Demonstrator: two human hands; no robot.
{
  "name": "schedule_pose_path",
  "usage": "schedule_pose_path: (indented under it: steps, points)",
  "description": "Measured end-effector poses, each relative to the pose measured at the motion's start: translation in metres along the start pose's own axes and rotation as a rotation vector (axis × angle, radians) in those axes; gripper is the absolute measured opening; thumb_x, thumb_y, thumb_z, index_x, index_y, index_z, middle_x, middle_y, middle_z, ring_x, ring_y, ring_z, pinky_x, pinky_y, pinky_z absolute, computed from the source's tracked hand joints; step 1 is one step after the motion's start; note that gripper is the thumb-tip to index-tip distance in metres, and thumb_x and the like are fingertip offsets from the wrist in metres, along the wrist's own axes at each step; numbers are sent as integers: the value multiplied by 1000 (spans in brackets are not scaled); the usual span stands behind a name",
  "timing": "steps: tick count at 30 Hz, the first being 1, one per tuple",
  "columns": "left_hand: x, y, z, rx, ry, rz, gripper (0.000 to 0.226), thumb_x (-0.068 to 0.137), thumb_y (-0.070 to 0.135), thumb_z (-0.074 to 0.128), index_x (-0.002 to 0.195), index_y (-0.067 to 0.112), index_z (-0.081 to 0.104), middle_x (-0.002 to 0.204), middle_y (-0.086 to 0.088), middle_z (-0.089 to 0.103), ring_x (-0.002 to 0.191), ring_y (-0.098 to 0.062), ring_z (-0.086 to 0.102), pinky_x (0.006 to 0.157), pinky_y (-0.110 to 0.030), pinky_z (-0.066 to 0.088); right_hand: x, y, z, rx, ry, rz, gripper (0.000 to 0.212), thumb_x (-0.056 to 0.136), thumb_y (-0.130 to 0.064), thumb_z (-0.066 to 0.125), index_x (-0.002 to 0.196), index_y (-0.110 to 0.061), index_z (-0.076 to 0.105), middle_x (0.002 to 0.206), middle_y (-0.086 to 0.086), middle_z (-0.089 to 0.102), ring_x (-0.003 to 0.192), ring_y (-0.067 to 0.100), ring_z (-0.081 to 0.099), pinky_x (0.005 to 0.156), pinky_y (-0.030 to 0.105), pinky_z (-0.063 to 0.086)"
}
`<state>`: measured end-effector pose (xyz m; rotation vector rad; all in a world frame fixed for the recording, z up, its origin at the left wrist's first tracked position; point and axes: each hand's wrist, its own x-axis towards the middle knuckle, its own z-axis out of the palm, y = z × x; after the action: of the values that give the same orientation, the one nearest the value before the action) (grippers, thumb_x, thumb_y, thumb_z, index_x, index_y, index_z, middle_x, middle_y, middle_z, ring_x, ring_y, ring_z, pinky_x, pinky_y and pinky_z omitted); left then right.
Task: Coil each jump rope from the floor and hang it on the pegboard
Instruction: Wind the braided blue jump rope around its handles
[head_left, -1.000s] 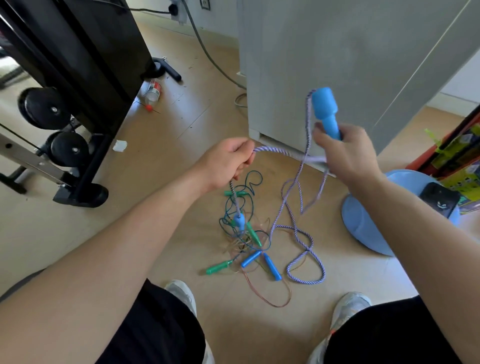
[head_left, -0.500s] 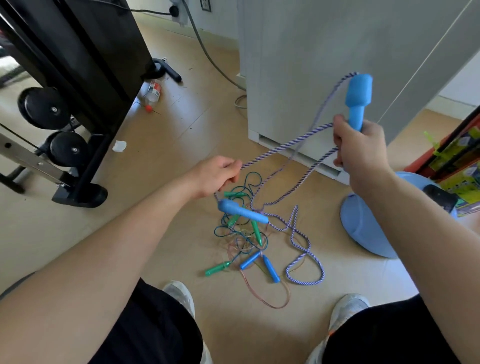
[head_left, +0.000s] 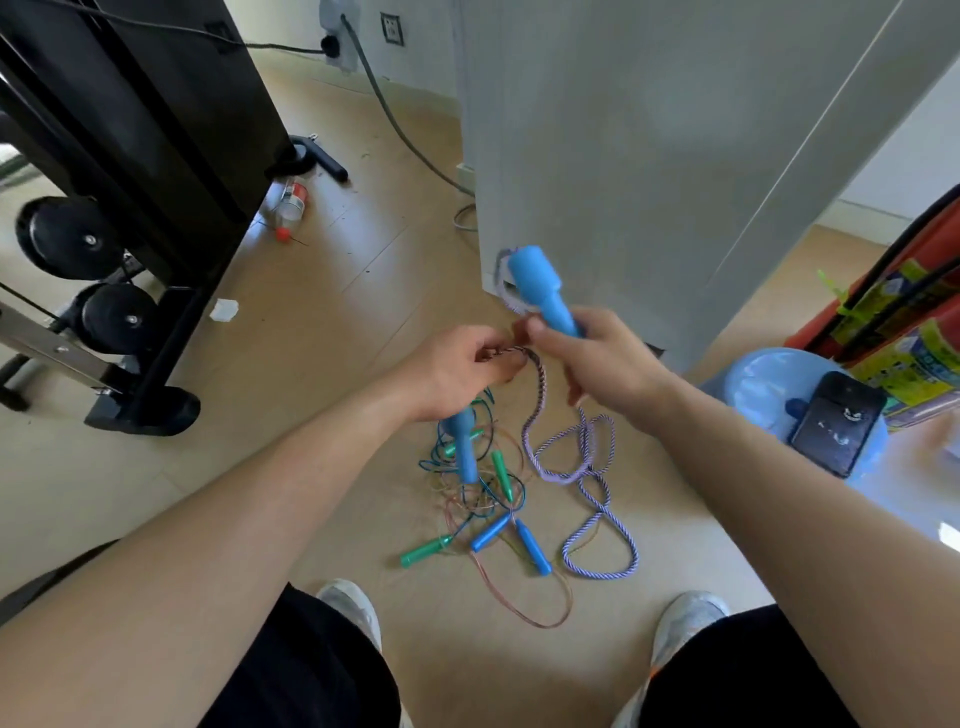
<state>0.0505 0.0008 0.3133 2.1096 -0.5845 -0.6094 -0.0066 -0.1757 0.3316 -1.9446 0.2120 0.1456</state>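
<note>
Hands were drawn together: another loop gathered.
The blue handle (head_left: 540, 291) was gripped by the right hand (head_left: 597, 364), the rope (head_left: 540, 384) pinched by the left hand (head_left: 457, 371).

My bare forearms reach forward, hands nearly touching. My left hand (head_left: 457, 371) pinches the braided rope (head_left: 541, 382) with curled fingers; my right hand (head_left: 602, 364) grips the blue handle (head_left: 535, 283).
</note>
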Motion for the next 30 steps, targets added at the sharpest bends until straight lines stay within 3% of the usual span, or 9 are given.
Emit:
schedule_pose_path:
  steps: [3, 5, 12, 14, 18, 20, 23, 26, 30]
  points:
    - [0, 9, 5, -12, -48, 25, 26, 101, 23, 56, 76, 24, 61, 48, 18, 49, 47, 0, 43, 56, -23, 36, 0, -2, 1, -262, 12, -70, 28, 95, -36, 58, 79, -13, 59, 62, -3, 54, 53, 15, 45, 56, 37, 45]
    - [-3, 11, 5, -13, -69, 7, 26, 101, 28, 56, 78, 21, 63, 52, 12, 52, 53, -11, 47, 59, -31, 40, 0, -3, -5, -312, 30, -84, 34, 96, -35, 58, 71, -15, 49, 59, -3, 45, 52, 15, 38, 56, 32, 37]
    - [-34, 19, 1, -237, -112, -53, 17, 100, 21, 57, 86, 13, 65, 82, -4, 70, 81, -20, 65, 87, -42, 52, -4, -16, -29, 106, 81, -75, 28, 98, -35, 57, 76, -19, 51, 66, -4, 45, 55, 10, 39, 51, 27, 43]
    - [-45, 22, 2, -324, -93, -72, 9, 100, 20, 58, 95, 13, 61, 78, -6, 66, 76, -26, 63, 80, -45, 53, -6, -19, -34, 128, 102, -71, 28, 98, -36, 57, 76, -19, 51, 67, -3, 44, 55, 10, 39, 52, 27, 43]
    - [-64, 36, 11, -492, -116, -190, 15, 101, 16, 55, 108, 3, 54, 73, -3, 51, 49, -16, 46, 46, -25, 43, -19, -17, -34, 78, 171, -16, 27, 96, -37, 59, 82, -15, 55, 66, -3, 48, 54, 13, 43, 51, 29, 47]
    - [-73, 43, 14, -654, -105, -255, 12, 101, 17, 53, 104, 6, 55, 71, -2, 50, 44, -12, 40, 40, -21, 35, -32, -19, -35, -42, 208, -11, 26, 94, -41, 59, 92, -15, 60, 70, -3, 54, 53, 14, 48, 51, 32, 50]
    - [-82, 51, 19, -940, -4, -377, 15, 99, 24, 52, 94, 11, 57, 68, 0, 51, 46, -11, 39, 41, -20, 33, -55, -30, -35, -92, 241, 35, 35, 97, -48, 49, 100, -14, 58, 78, -1, 57, 53, 16, 51, 54, 35, 52]
    - [-84, 58, 29, -1194, 122, -431, 24, 99, 29, 47, 86, 12, 58, 70, -2, 55, 52, -13, 46, 44, -21, 39, -84, -41, -23, 79, 164, 102, 37, 103, -37, 37, 98, -10, 61, 74, 2, 59, 43, 13, 43, 45, 26, 40]
    - [-80, 60, 40, -1319, 277, -390, 23, 101, 26, 45, 96, 7, 58, 93, -16, 66, 77, -25, 64, 62, -32, 56, -120, -35, 17, 98, 45, 154, 29, 101, -29, 44, 85, -19, 65, 68, 1, 55, 45, 13, 45, 47, 27, 39]
